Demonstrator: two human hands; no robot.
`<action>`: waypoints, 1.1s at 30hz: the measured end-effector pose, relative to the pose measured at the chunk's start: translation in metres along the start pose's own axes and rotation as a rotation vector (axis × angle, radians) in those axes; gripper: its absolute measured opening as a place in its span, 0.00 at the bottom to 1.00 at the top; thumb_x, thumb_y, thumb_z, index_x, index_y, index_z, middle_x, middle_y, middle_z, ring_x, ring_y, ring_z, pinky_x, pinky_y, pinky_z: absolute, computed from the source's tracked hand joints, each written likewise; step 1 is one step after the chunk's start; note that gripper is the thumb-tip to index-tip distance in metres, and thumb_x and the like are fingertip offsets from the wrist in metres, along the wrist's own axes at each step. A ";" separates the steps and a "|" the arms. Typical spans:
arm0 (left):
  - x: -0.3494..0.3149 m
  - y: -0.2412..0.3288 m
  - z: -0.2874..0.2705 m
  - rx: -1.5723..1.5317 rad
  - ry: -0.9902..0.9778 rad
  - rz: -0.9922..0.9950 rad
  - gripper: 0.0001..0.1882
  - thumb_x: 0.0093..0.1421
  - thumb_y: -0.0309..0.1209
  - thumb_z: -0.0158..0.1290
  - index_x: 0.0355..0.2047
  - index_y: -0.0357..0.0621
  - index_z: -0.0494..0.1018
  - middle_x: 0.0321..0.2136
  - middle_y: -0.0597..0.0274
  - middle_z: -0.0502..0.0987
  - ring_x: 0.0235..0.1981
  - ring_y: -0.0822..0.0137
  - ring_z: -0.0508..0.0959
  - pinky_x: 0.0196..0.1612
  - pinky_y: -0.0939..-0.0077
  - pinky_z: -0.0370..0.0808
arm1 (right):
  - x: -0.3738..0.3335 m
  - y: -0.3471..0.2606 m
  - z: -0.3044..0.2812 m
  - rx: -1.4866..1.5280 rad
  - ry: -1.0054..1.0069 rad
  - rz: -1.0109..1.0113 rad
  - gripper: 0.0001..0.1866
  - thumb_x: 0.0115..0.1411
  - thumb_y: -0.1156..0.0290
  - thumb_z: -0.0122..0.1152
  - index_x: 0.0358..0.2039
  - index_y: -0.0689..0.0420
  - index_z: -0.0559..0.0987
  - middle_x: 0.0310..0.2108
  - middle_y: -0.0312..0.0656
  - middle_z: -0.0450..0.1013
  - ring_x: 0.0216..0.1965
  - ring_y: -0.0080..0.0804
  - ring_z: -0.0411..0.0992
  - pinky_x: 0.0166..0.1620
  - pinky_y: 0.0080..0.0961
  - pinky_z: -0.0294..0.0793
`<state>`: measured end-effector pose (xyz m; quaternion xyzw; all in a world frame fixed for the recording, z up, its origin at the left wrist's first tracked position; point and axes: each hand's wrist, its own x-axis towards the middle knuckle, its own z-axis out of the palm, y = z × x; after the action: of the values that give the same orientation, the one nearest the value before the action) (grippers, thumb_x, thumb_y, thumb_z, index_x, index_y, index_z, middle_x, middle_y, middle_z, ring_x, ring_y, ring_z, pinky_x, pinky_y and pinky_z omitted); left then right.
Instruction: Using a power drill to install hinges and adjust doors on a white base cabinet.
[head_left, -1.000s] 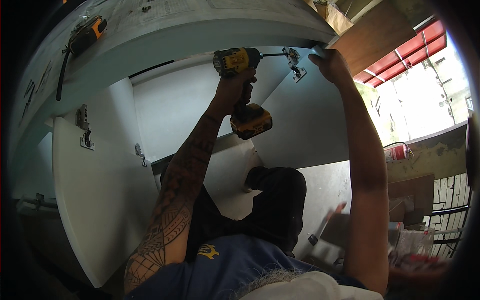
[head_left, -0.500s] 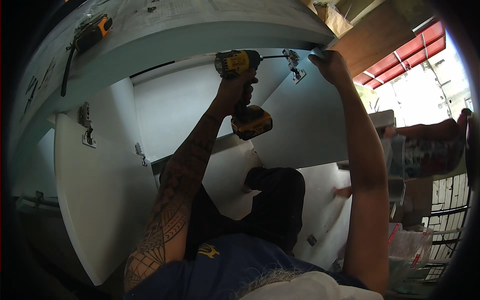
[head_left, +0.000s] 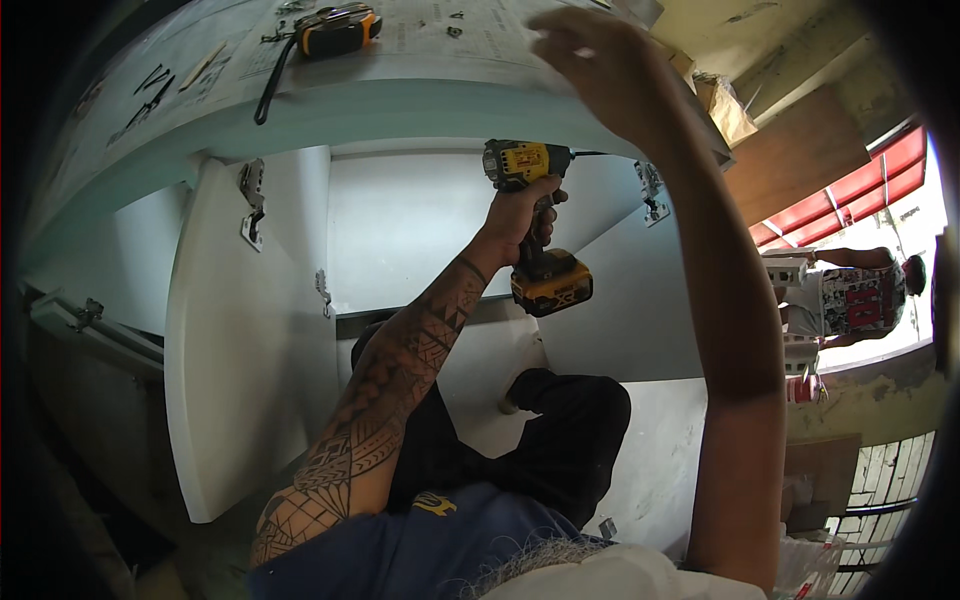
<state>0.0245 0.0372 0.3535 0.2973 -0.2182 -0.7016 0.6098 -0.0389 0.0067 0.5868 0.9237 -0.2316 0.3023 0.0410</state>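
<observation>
The person's left hand (head_left: pixel 522 212) is clamped round the handle of a yellow-and-black cordless drill (head_left: pixel 527 160), a hold that seems meant to keep the bit (head_left: pixel 590 154) aimed rightward; the battery (head_left: pixel 555 287) hangs just below the grip. Right of the grip, a metal hinge (head_left: pixel 650 190) sits near the bit, though shadow leaves contact unclear. Above and right, the right hand (head_left: pixel 605 70) is raised over a worktop (head_left: pixel 430 112), its fingers spread apart around nothing visible. Left of the grip stands a pale door (head_left: pixel 230 350) with another hinge. Up and left, a tape measure (head_left: pixel 338 32) lies on the worktop, presumably for easy reach. Far right of the grip, a co-worker (head_left: pixel 858 300) stands near the bright opening.
</observation>
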 end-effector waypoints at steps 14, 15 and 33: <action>-0.042 0.042 0.006 0.114 0.052 0.152 0.17 0.65 0.43 0.61 0.38 0.40 0.78 0.16 0.71 0.71 0.14 0.79 0.69 0.20 0.82 0.70 | 0.072 -0.014 -0.005 0.123 -0.250 0.079 0.12 0.57 0.65 0.67 0.33 0.63 0.85 0.30 0.52 0.82 0.32 0.43 0.81 0.37 0.39 0.78; -0.043 0.041 0.009 0.114 0.047 0.150 0.17 0.65 0.43 0.61 0.38 0.40 0.78 0.16 0.71 0.71 0.14 0.79 0.69 0.20 0.82 0.70 | 0.069 -0.011 -0.008 0.119 -0.248 0.083 0.12 0.57 0.65 0.67 0.33 0.63 0.85 0.30 0.52 0.82 0.32 0.43 0.81 0.37 0.39 0.78; -0.052 0.038 0.019 0.166 0.076 0.118 0.17 0.64 0.42 0.62 0.39 0.40 0.76 0.17 0.71 0.72 0.14 0.78 0.70 0.19 0.81 0.70 | -0.231 0.091 -0.005 1.054 0.610 0.902 0.15 0.64 0.80 0.62 0.51 0.68 0.77 0.40 0.47 0.78 0.40 0.34 0.79 0.47 0.30 0.82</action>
<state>0.0432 0.0814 0.4004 0.3598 -0.2695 -0.6323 0.6310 -0.2469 0.0195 0.4515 0.5123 -0.3900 0.6026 -0.4715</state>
